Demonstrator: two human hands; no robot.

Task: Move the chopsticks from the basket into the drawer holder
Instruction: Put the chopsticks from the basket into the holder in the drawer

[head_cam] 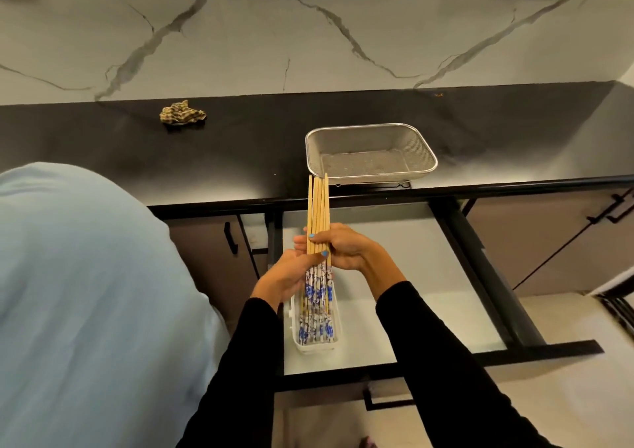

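Above the open drawer, chopsticks clasped between both hands' fingers.

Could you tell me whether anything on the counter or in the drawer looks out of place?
Only a crumpled checked cloth left lying on the black counter, well apart from the mesh basket. Both hands, left hand and right hand, hold the chopsticks over the white holder.

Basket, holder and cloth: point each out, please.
basket (422,145), head view, right mesh wall.
holder (338,324), head view, right wall of the white tray in the drawer.
cloth (182,114), head view, middle of the crumpled cloth on the counter.
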